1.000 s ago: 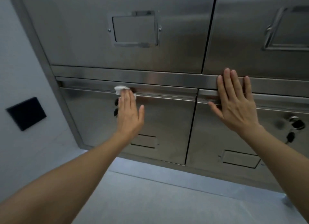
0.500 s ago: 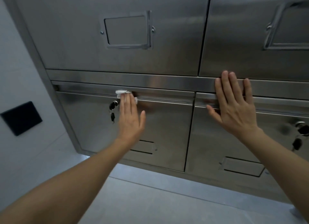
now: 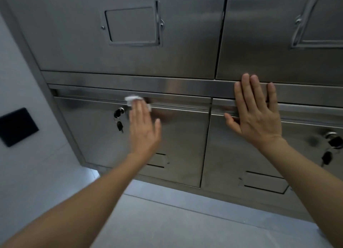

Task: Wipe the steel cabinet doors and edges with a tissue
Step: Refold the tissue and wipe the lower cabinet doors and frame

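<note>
A steel cabinet (image 3: 130, 66) fills the view, with two upper doors and two lower doors. My left hand (image 3: 143, 129) lies flat with straight fingers on the top edge of the lower left door (image 3: 178, 136). It presses a white tissue (image 3: 132, 99) against that edge, and only the tissue's rim shows past the fingertips. My right hand (image 3: 257, 110) rests flat on the lower right door (image 3: 241, 155), its straight fingers reaching up onto the horizontal rail (image 3: 167, 84).
Keys (image 3: 118, 118) hang from the lower left door's lock, just left of my left hand. More keys (image 3: 332, 147) hang at the far right. A black wall plate (image 3: 16, 126) sits on the left wall. Grey floor (image 3: 167, 220) lies below.
My left hand with the tissue has slid slightly right along the door's top edge, uncovering the keys. My right hand stays in place. The view has shifted a little.
</note>
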